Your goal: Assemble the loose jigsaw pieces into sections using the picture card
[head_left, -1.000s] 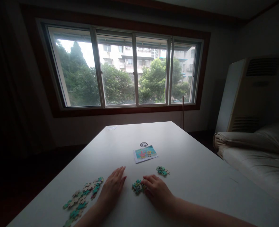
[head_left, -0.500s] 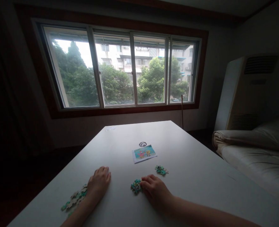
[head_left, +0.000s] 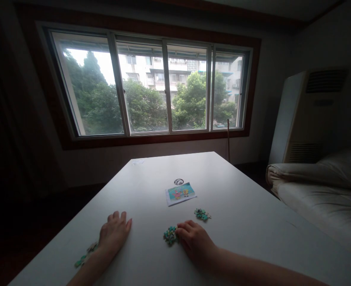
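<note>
My left hand point(head_left: 114, 233) lies low over the white table, palm down, its fingers a little apart. Jigsaw pieces point(head_left: 80, 261), green and beige, are scattered beside and partly under my left wrist and forearm, which hide some of them. My right hand point(head_left: 197, 241) has its fingers bent and pressed together at the right edge of a small heap of jigsaw pieces point(head_left: 170, 236). Its fingertips pinch at a piece there, though the piece itself is mostly hidden. Farther back lies a second small heap of green jigsaw pieces point(head_left: 202, 214).
A colourful cartoon picture sheet point(head_left: 181, 194) lies mid-table, with a round dark-and-white mark point(head_left: 178, 181) behind it. The white table point(head_left: 238, 222) narrows towards the windows point(head_left: 145, 87). A pale sofa point(head_left: 321, 194) stands at right, before a tall air conditioner point(head_left: 303, 115).
My left hand has shifted left over the scattered pieces, its fingers more spread, and now covers more of them. My right hand stays at the heap.
</note>
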A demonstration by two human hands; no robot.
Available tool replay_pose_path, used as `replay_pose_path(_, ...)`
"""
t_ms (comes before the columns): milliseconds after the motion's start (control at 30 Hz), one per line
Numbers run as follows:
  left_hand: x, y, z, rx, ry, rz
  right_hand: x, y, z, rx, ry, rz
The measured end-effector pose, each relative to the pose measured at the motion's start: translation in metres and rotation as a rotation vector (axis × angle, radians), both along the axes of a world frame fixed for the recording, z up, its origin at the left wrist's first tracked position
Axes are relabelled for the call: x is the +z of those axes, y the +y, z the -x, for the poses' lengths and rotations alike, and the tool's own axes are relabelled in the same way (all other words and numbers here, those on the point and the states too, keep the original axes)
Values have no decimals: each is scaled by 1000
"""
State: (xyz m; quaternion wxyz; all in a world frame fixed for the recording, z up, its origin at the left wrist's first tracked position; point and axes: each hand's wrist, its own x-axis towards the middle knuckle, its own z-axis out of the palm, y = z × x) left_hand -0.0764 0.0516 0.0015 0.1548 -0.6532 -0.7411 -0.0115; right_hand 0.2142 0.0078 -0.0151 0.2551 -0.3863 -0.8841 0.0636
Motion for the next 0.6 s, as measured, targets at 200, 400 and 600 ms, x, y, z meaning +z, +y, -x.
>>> replay_pose_path(200, -5, 1, -2, 5, -21, 57, 1, 0, -1, -5, -8, 4)
replay_pose_path(400, -7, 0, -4, -37, -38, 41, 2, 0, 0, -5, -18, 11)
replay_pose_path(600, -4, 1, -2, -40, -91, 31, -1, 1, -1, 1, -11, 13)
